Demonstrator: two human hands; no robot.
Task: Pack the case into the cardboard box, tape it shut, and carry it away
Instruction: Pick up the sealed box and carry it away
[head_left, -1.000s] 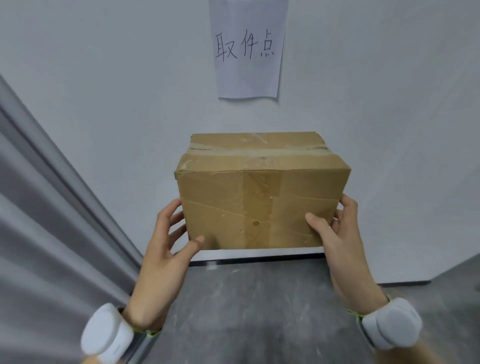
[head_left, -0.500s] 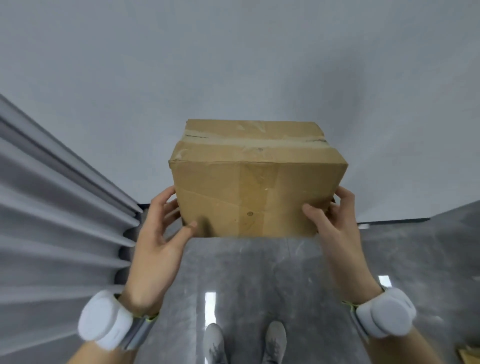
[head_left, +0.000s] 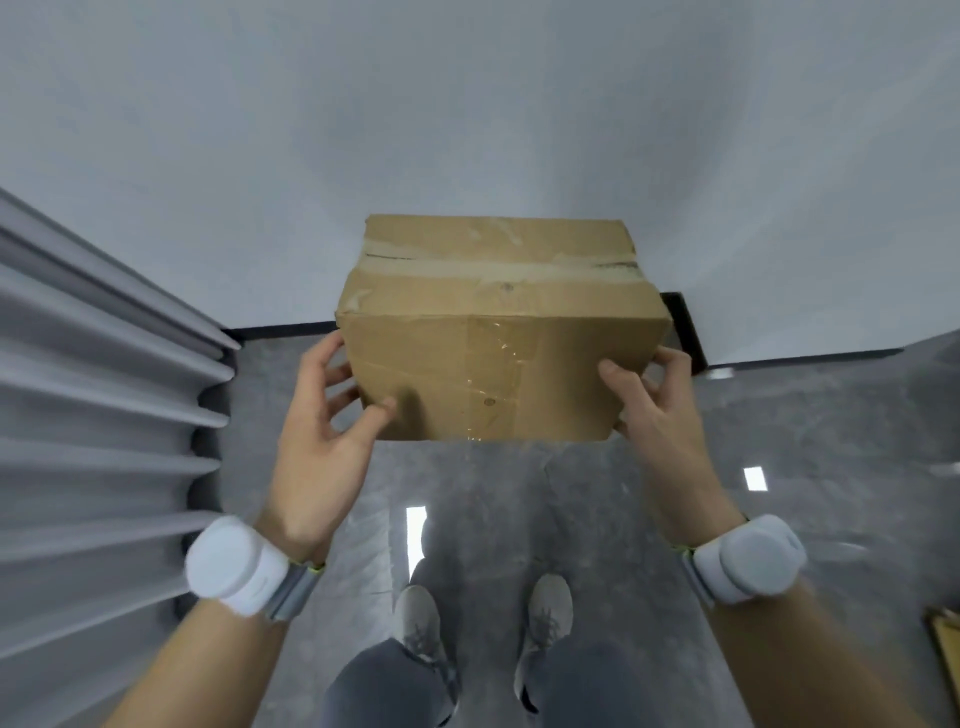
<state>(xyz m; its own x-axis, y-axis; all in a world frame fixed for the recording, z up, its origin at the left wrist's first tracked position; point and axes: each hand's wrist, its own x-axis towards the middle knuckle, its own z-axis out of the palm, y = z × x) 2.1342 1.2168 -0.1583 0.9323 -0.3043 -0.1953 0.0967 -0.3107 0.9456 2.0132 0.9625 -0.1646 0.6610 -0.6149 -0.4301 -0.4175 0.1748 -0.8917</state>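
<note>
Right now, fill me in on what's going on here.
A person stands on a grey floor facing a white wall, holding a taped-shut cardboard box in the air in front of them. The left hand grips its left end, thumb on the near face; the right hand grips the right end the same way. Clear tape runs along the top seam. The box touches nothing but the hands.
</note>
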